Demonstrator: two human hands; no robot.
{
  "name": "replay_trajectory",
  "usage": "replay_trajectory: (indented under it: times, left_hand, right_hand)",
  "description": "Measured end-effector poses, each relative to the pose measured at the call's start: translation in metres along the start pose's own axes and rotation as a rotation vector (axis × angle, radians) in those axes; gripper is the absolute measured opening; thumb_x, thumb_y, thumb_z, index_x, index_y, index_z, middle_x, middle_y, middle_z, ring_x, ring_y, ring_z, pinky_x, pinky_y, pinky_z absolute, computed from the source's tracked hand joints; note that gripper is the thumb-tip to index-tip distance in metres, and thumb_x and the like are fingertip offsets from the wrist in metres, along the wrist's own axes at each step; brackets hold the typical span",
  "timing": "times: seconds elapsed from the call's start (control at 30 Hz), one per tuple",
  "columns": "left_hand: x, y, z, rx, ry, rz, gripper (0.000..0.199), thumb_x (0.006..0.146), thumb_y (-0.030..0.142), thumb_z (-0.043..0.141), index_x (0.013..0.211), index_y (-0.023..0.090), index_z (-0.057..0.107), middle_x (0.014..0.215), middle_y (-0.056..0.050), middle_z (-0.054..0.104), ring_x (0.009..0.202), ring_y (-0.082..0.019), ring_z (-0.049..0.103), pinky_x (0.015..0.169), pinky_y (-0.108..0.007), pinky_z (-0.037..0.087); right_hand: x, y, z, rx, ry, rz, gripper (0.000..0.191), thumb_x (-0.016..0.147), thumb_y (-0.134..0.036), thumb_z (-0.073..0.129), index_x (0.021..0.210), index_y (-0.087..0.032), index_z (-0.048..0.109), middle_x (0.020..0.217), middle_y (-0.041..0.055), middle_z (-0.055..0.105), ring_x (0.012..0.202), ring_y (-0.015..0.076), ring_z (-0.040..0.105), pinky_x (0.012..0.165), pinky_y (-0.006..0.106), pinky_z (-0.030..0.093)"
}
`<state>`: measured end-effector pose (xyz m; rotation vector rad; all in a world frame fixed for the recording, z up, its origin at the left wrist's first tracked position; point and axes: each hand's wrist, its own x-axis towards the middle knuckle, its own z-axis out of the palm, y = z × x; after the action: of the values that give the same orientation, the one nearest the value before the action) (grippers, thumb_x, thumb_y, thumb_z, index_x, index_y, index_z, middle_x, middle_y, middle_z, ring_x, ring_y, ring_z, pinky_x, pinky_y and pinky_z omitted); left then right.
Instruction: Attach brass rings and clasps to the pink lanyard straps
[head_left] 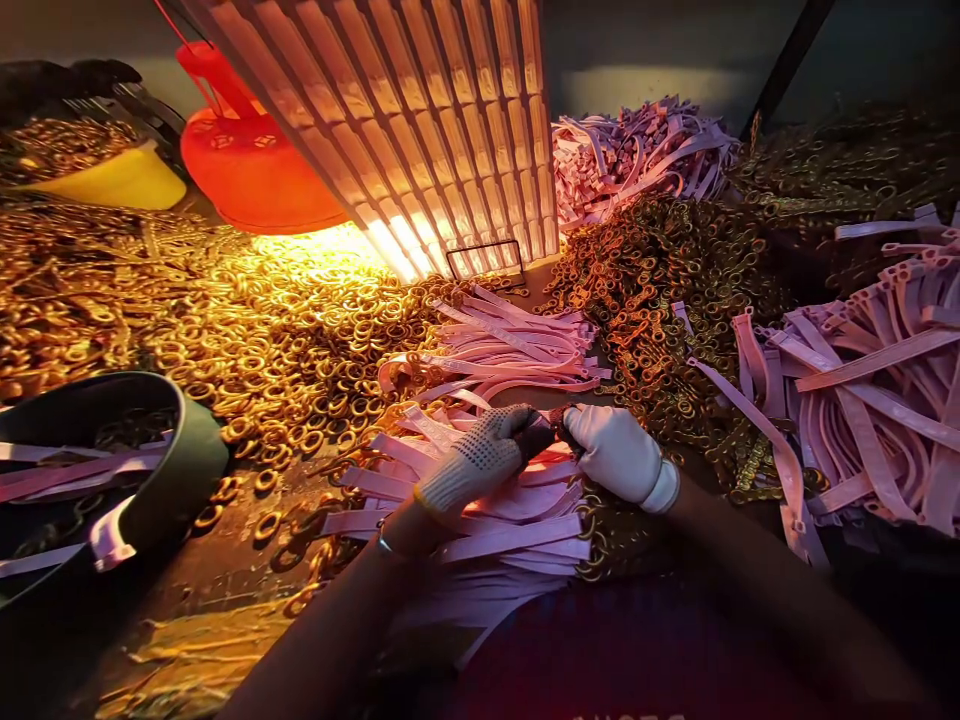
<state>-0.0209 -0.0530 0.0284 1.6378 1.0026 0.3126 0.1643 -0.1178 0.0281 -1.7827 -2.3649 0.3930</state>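
At the lower left of the frame, a green tub [199,450] holds pink strips, and gold rings [300,350] spread from beside it toward the middle. Near the centre, the left hand [480,458], in a dotted knit glove, has its fingers curled inward, thumb toward forefinger, the dark tips pointing right. Pink straps [517,535] lie in a layered bundle directly beneath the fingers, fanning out below and left of them. Just right of centre, the right hand [619,455], in a white glove, is folded fist-like, its fingertips meeting the left ones or nearly so. Shadow hides what lies between the tips, so whether either hand pinches a strap cannot be told. A strap heap [870,400] fills the right edge.
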Motion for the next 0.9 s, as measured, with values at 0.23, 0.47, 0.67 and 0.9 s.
replay_trajectory:
  times: [0.23,0.47,0.67,0.9]
  left_hand:
    - [-0.004,-0.005,0.004,-0.233,0.072,-0.078,0.035,0.091,0.049,0.057,0.072,0.022,0.045,0.046,0.007,0.045,0.038,-0.009,0.039,0.038,-0.021,0.027]
    - [-0.003,-0.011,0.007,-0.523,0.071,-0.184,0.037,0.076,0.05,0.074,0.075,0.02,0.052,0.051,0.008,0.044,0.038,-0.006,0.035,0.036,-0.018,0.026]
    - [-0.001,-0.014,0.007,-0.597,-0.051,-0.19,0.038,0.077,0.049,0.074,0.073,0.02,0.049,0.054,0.008,0.042,0.038,-0.005,0.033,0.036,-0.018,0.023]
    - [0.002,-0.021,0.003,-0.433,-0.136,-0.145,0.024,0.079,0.039,0.065,0.071,0.019,0.054,0.047,0.006,0.042,0.036,-0.007,0.032,0.034,-0.019,0.026]
  right_hand:
    - [0.004,0.004,0.007,0.068,0.046,-0.021,0.032,0.082,-0.005,0.053,0.11,-0.012,0.065,0.105,0.0122,0.071,0.097,0.0247,0.065,0.085,0.031,0.048]
    - [0.007,0.005,0.01,0.161,0.167,0.017,0.023,0.081,-0.004,0.054,0.096,-0.017,0.064,0.093,0.007,0.072,0.085,0.0206,0.065,0.074,0.027,0.045]
    - [0.002,-0.001,0.005,0.07,0.106,0.043,0.024,0.084,-0.01,0.056,0.105,-0.017,0.064,0.095,0.0073,0.073,0.089,0.0213,0.067,0.073,0.027,0.043]
    - [0.005,-0.003,0.001,-0.121,-0.007,-0.031,0.021,0.094,-0.014,0.05,0.11,-0.015,0.063,0.104,0.0105,0.071,0.092,0.0232,0.067,0.072,0.03,0.042]
